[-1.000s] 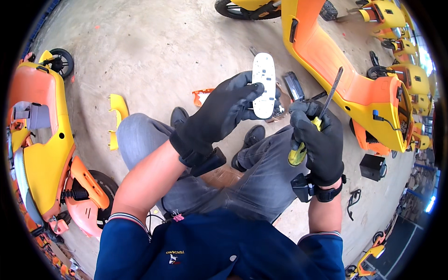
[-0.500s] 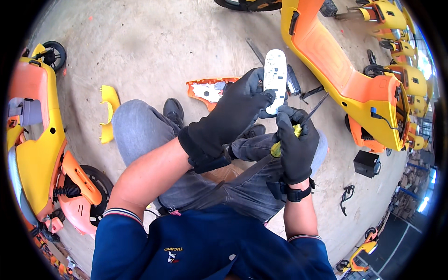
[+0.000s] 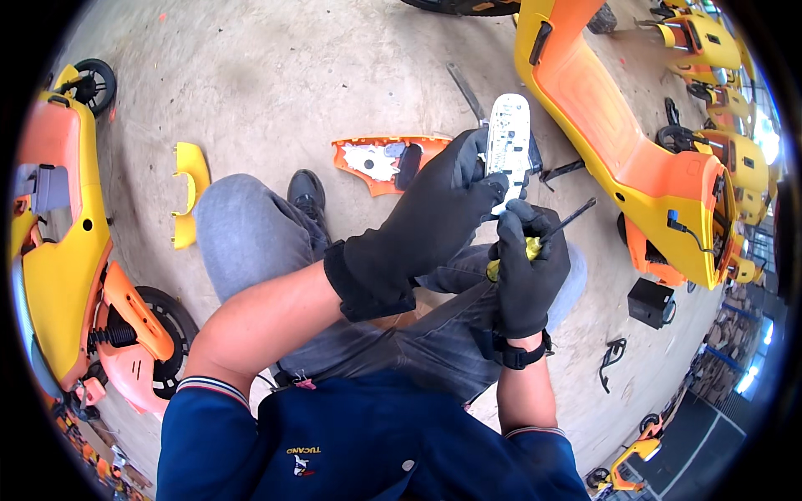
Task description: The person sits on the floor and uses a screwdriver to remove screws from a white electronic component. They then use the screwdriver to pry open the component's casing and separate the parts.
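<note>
Between the fingers and thumb of my gloved left hand (image 3: 455, 194) stands a long white oval circuit board (image 3: 511, 134), its face of small parts turned up. My right hand (image 3: 532, 271), gloved in black too, is closed around a screwdriver (image 3: 533, 247) with a yellow handle. The dark shaft points up and to the right, away from the board. My right fingertips meet the board's lower end, where a small white piece shows; whether they pinch it I cannot tell.
Beyond my left arm lies an orange panel (image 3: 388, 188) with a white insert. A yellow trim piece (image 3: 192, 194) is farther left. Yellow-orange scooters flank me, the right one's body (image 3: 597, 108) close by. A black box (image 3: 652, 302) and black bracket (image 3: 611, 363) lie right.
The board has shifted slightly right and tilted a little. The fingers of my right hand have moved against its lower end, and the screwdriver shaft has swung lower toward the right.
</note>
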Motion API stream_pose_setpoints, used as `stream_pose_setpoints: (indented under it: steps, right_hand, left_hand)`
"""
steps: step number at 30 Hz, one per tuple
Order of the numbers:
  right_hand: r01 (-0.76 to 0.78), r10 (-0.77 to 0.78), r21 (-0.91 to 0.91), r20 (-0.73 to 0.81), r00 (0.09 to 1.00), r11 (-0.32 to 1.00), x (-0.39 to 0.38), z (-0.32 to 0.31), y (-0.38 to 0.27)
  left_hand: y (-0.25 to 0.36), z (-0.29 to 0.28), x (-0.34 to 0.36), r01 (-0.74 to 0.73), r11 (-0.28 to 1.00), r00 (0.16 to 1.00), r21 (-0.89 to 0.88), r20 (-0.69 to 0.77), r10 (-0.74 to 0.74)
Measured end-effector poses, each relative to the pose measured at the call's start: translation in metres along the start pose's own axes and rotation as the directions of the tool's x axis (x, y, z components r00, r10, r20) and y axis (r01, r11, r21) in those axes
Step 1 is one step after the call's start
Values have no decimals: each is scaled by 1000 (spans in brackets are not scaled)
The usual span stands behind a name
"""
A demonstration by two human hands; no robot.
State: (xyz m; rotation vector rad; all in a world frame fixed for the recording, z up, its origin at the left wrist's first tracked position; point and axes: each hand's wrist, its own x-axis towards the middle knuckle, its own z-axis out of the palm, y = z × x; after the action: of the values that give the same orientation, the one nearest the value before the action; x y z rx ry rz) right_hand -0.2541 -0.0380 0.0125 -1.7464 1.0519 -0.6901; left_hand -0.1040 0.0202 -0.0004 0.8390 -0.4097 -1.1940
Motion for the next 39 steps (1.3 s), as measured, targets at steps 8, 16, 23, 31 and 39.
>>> stream_pose_setpoints:
  steps: [8,16,23,31,39]
  right_hand:
    - [87,-87,-26,-3,996,996,1,1,4]
    - [105,-104,-22,20,994,994,-1,-5,1]
    - [130,-130,-88,2,991,988,0,-5,-4]
    - [22,-22,-10,13,1000,1000,1,-2,-11]
    - [-150,147,199,30,989,968,1,-2,-22]
  left_hand:
    - [1,0,1,36,997,999,-68,21,-35]
    - [4,6,-2,58,982,998,-180,13,-56]
    - [1,7,-2,34,989,999,-146,-3,-35]
    - [1,5,-4,31,996,1000,-82,-2,-31]
    - [3,5,-5,46,996,998,-78,50,-42]
